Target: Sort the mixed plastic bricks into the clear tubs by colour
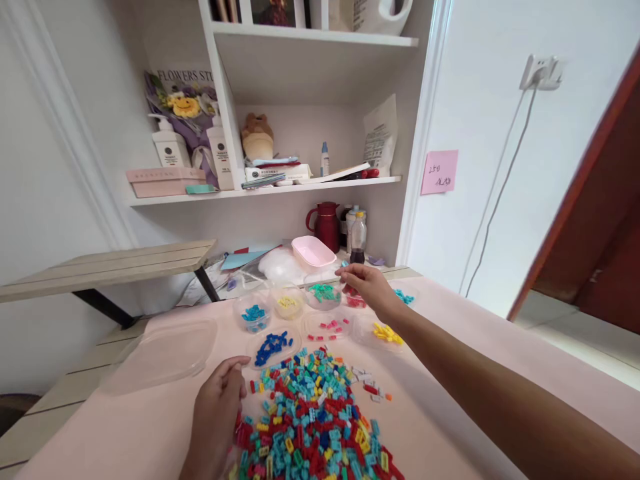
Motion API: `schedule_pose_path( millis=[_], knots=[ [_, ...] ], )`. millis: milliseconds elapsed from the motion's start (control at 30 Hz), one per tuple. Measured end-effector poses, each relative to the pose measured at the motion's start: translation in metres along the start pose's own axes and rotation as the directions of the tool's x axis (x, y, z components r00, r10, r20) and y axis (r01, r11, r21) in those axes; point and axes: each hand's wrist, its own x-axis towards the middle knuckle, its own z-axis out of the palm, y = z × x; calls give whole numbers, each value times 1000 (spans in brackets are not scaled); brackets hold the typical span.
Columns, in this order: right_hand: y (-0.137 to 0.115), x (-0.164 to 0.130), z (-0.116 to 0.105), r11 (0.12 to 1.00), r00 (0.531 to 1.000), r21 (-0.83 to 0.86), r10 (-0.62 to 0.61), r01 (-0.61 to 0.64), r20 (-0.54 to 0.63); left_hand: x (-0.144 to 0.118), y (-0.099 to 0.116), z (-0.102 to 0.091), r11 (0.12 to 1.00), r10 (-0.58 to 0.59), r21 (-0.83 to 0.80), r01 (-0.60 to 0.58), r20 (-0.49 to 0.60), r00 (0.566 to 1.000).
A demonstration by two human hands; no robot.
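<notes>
Left hand (216,407) rests flat at the brick pile (310,420) on the tabletop (440,373); right hand (365,283) pinches something tiny over the teal cup (323,295). Pink note (439,172) reads "250"

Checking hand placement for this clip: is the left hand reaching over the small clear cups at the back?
No: the left hand rests at the edge of the mixed brick pile, while the right hand reaches over the clear cups.
</notes>
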Motion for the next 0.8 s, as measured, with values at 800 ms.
schedule_pose_path(
  millis=[800],
  knots=[
    [28,-91,-15,793,805,-458,-67,401,590,1,1,2,997,-56,-53,55,-29,998]
  ],
)
